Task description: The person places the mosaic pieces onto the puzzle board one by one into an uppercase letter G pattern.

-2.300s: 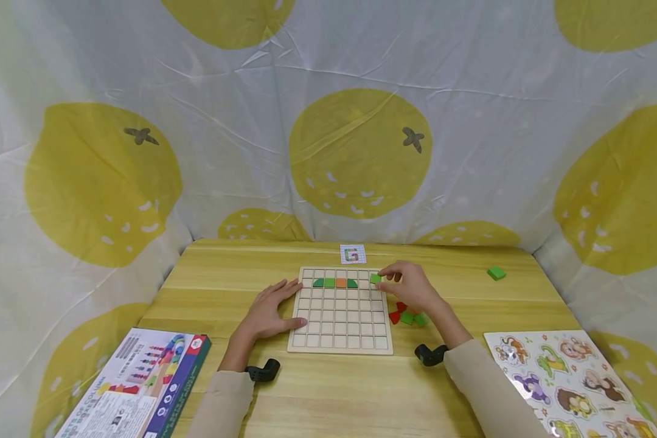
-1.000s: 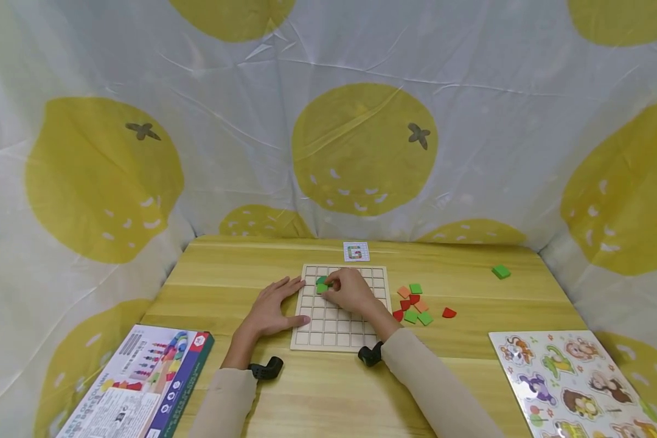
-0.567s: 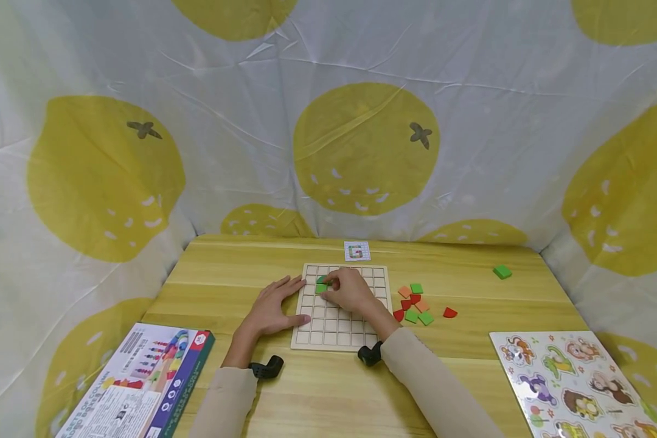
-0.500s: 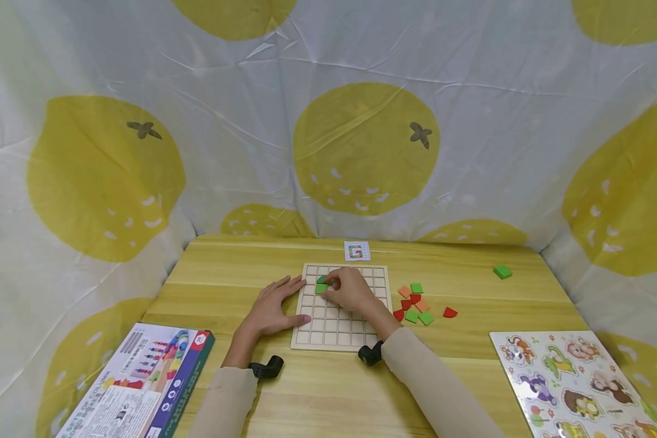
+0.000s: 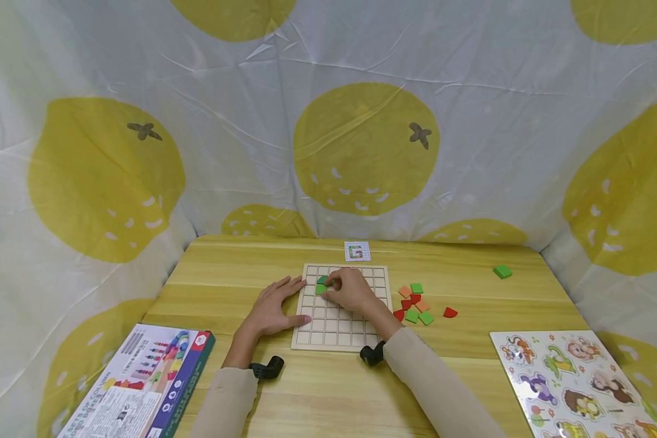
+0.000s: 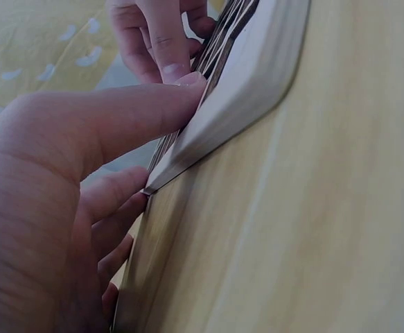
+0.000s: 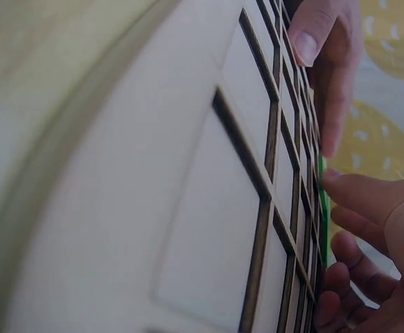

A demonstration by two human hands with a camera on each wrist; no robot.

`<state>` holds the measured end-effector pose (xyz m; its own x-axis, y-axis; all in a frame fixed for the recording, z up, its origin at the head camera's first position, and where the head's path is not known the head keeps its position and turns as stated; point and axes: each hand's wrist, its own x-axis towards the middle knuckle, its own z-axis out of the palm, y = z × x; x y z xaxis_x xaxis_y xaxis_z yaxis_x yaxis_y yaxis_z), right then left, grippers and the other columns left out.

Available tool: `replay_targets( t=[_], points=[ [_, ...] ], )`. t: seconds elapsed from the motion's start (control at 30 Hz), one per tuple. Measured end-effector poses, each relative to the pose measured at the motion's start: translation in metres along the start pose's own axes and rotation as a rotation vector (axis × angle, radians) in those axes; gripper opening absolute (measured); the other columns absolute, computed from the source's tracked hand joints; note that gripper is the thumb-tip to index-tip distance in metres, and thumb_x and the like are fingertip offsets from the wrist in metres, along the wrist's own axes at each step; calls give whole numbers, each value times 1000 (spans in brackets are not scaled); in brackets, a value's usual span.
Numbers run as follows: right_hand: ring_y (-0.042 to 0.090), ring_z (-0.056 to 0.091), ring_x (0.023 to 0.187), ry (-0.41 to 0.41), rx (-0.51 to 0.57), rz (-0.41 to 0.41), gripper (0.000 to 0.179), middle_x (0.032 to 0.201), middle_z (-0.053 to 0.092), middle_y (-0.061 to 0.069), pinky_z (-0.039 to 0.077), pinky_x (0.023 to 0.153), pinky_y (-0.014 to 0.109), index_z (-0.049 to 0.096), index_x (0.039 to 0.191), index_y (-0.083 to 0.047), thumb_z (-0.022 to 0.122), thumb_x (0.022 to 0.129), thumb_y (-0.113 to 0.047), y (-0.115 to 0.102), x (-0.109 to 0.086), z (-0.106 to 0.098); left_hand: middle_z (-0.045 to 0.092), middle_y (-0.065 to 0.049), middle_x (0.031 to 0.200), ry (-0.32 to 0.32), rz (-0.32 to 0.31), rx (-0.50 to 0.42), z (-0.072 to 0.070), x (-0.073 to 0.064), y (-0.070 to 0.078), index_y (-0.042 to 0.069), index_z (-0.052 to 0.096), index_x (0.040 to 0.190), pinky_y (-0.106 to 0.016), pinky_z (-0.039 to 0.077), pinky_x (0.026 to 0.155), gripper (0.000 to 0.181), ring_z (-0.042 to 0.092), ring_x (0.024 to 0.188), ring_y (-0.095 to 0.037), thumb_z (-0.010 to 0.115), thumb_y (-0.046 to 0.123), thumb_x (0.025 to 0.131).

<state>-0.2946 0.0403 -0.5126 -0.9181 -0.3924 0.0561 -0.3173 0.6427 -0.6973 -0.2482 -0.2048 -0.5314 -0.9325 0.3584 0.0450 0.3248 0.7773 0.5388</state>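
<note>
A wooden grid board point(image 5: 334, 340) lies on the table. My left hand point(image 5: 270, 309) rests along its left edge, fingers spread and the thumb on the rim, as the left wrist view also shows. Over the upper left of the board, my right hand point(image 5: 352, 291) pinches a bright green square tile point(image 5: 320, 289) lying in a cell. Just above that tile sits a dark green rounded piece point(image 5: 321, 280). The right hand covers the rest of that row. In the right wrist view, my thumb point(image 7: 354, 194) touches a green edge on the board.
Loose green, orange and red tiles point(image 5: 411, 316) lie right of the board, with a red piece point(image 5: 450, 312) apart. A pattern card point(image 5: 357, 251) lies behind it. A green block point(image 5: 502, 272) is far right. A toy box point(image 5: 137, 383) and an animal puzzle point(image 5: 569, 377) flank the table.
My right hand has carried the green tile from the board's upper right to the left and set it below the dark green piece. In the last half second almost nothing moves.
</note>
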Motion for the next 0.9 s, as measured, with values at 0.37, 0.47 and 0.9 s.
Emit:
replay_targets(
  t=[0.37,0.47,0.9],
  points=[
    [15,58,83,52,61,30,22,91,68,-1,50,74,31,80,108,-13,80,90,-26,13,-21,-29,37,4,167,-2,-11,0,-2,1,2,24,43,159,-66,20,124,91,26,157,-35,75,59,81],
    [17,56,80,66,67,38,24,89,66,1,48,68,30,80,108,-12,80,90,-27,20,-28,-40,37,4,167,-1,-12,6,-3,1,1,24,43,159,-66,20,124,91,26,157,-35,75,58,81],
    [19,51,75,136,7,103,30,88,61,3,43,61,30,78,113,-11,79,91,-30,55,-69,-84,38,2,167,3,9,-5,-2,-2,2,22,44,159,-67,20,124,90,27,157,-37,74,58,82]
  ],
)
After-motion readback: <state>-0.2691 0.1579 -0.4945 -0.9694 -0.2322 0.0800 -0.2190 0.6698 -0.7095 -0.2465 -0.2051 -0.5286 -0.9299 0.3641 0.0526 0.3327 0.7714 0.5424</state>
